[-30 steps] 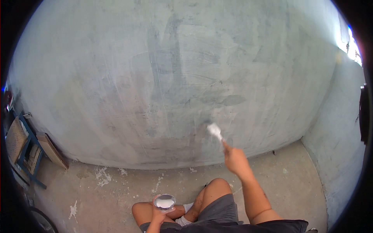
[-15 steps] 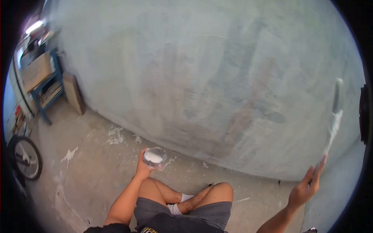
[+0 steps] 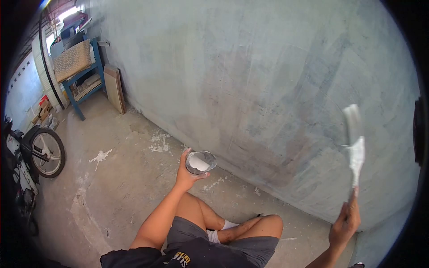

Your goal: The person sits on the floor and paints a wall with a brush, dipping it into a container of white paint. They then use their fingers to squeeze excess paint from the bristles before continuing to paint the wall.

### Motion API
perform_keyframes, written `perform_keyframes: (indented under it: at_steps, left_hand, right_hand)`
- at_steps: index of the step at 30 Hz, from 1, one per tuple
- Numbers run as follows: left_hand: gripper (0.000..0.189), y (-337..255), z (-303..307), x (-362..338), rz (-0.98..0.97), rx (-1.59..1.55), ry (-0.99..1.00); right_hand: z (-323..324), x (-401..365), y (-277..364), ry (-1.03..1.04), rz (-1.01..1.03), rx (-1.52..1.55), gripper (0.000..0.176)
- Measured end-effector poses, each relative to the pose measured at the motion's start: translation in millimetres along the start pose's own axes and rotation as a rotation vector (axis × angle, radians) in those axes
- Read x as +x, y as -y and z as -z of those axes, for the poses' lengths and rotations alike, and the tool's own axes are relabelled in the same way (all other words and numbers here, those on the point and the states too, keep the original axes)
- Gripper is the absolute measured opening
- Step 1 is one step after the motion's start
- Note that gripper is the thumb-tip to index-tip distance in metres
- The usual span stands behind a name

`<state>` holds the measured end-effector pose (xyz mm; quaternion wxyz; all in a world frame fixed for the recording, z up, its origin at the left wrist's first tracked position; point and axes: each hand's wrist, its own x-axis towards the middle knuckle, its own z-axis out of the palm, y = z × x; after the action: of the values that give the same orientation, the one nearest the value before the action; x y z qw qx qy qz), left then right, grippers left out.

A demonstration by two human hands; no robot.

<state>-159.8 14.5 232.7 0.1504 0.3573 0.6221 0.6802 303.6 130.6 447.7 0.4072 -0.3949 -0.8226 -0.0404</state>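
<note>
My left hand [image 3: 187,175] is wrapped round a small grey bowl [image 3: 213,160], held above the floor beside my knees. White paste [image 3: 199,163] lies inside it, toward one side. At the right, my right hand [image 3: 345,223] grips the lower handle of a putty knife [image 3: 356,158], which points upward in front of the wall. White smears cover its handle, and the far end of its grey blade is white too. The grey-green wall [image 3: 250,89] carries darker and brownish patches.
I sit cross-legged on a concrete floor [image 3: 129,187] with white splatters near the wall's foot. Boards [image 3: 115,89] lean against the wall beside a blue rack [image 3: 96,67] holding various items. A motorcycle's wheel [image 3: 47,152] stands at the left.
The view has turned left, bringing more of the rack and motorcycle in. In view, the bowl sits higher and farther right; the putty knife appears farther left, its blade turned more face-on.
</note>
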Motion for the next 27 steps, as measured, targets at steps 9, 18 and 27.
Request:
perform_keyframes:
  at_steps: [9,18,27]
  left_hand:
    - [0.115,-38.8,-9.7,-13.5,-0.013,0.145,0.011]
    - [0.117,-11.5,-1.9,3.2,-0.051,0.102,-0.012]
    - [0.112,-39.1,-16.0,-19.0,-0.036,0.157,0.023]
  right_hand:
    - [-44.7,11.6,48.7,0.354,0.190,-0.018,0.044]
    - [-48.4,-3.2,69.1,0.594,0.460,-0.001,0.055]
    - [-82.6,5.0,65.1,0.712,0.563,-0.011,0.064]
